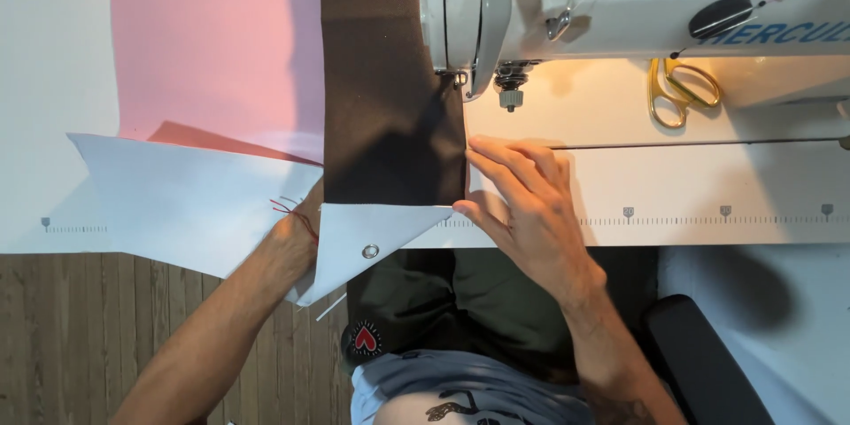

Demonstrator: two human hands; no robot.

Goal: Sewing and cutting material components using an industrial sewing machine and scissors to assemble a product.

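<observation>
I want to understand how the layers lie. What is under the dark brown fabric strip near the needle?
The dark brown fabric strip lies over white sheet material, whose folded corner with a metal eyelet sticks out below. The left hand goes under this corner, its fingers hidden. What lies directly beneath the strip is covered.

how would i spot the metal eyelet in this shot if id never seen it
Start at the white sewing machine along the top, then follow the dark brown fabric strip down from its needle to the table edge. Below it lies a folded white triangular corner, between the left hand and right hand. The eyelet is the only small silver ring there.
</observation>
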